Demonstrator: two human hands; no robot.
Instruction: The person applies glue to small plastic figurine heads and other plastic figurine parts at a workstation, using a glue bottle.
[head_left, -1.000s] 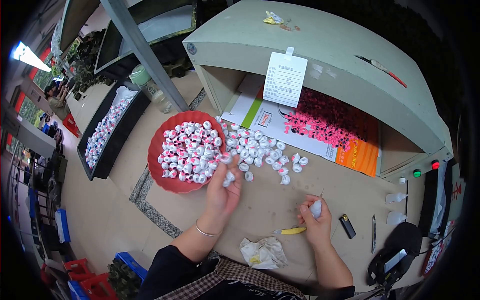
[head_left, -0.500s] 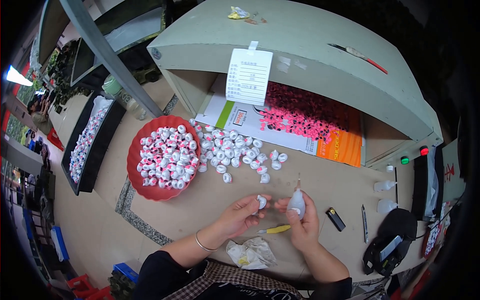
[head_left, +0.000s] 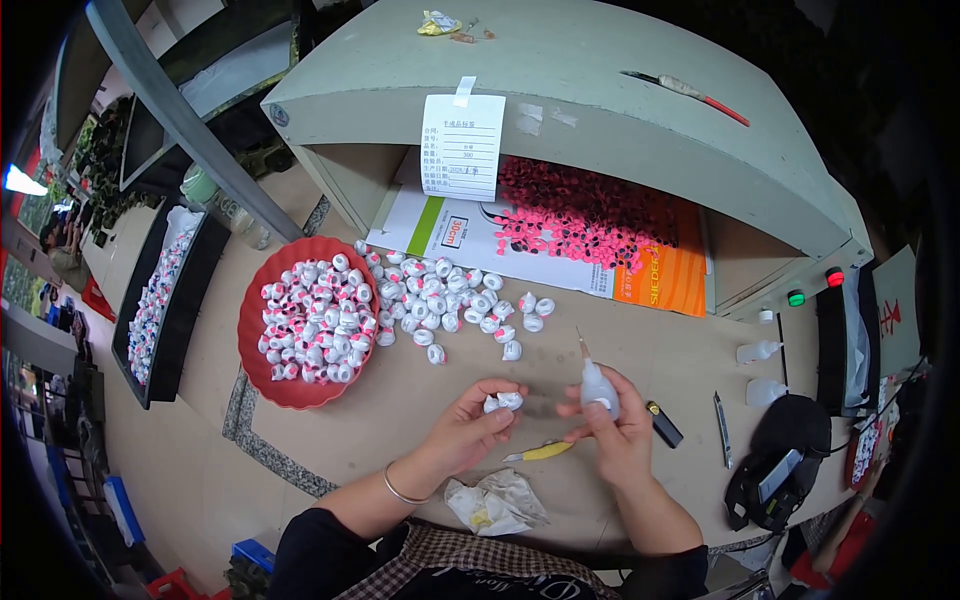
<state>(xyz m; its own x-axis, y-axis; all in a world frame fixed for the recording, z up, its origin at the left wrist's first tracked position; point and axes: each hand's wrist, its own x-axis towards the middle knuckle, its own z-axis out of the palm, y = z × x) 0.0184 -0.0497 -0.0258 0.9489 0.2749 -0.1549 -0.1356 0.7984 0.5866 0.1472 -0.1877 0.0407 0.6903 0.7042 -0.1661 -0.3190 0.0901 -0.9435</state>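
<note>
Between its thumb and fingers, my left hand (head_left: 468, 428) pinches a small white figurine piece (head_left: 503, 401), partly covered by the fingertips. My right hand (head_left: 622, 430) is wrapped round a small translucent squeeze bottle (head_left: 598, 390), whose thin needle tip points up. A yellow-handled craft knife (head_left: 541, 451) lies on the table below the hands, close to the right fingers. Farther off, many similar white pieces with pink parts (head_left: 440, 297) are spread on the table beside a red scalloped bowl (head_left: 258, 385) heaped with more of them.
A pale green shelf box (head_left: 580, 90) stands at the back, with small pink and black pieces (head_left: 570, 235) on a printed sheet inside. A crumpled wipe (head_left: 495, 503) lies near me. At the right are a black lighter (head_left: 664, 425), a metal tool (head_left: 722, 430) and a black cap (head_left: 785, 455).
My hands have drawn slightly farther apart, and the piece in my left hand is turned differently. The whole view has shifted a little.
</note>
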